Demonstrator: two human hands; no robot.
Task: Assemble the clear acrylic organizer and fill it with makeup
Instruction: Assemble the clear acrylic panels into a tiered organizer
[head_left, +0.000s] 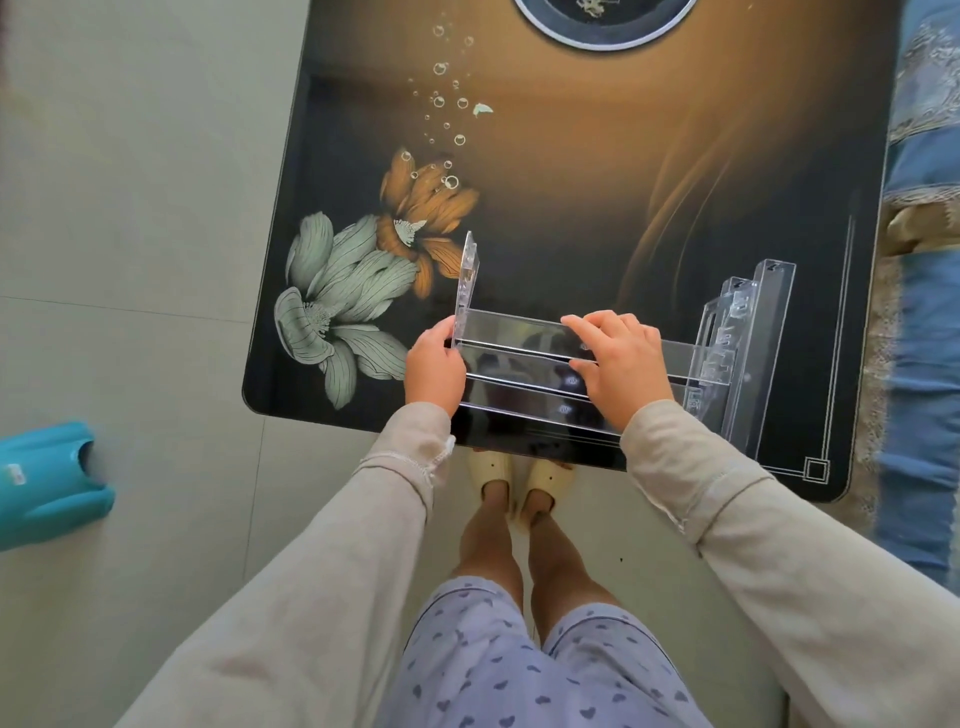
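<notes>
A clear acrylic organizer (524, 358) stands near the front edge of a dark glass table (571, 197). It has stepped clear shelves between an upright left side panel (466, 283) and a right side panel (727, 332). My left hand (434, 364) grips the left end of the shelves at the foot of the left panel. My right hand (615, 358) lies on top of the shelves, fingers spread and pressing on a shelf strip. A further clear piece (769, 332) stands just right of the organizer. No makeup is in view.
The table carries a printed flower (332, 306) at its left and a round dark inset (602, 21) at the far edge. A teal plastic object (47, 483) lies on the tiled floor at left. A blue patterned fabric (924, 208) borders the table's right side.
</notes>
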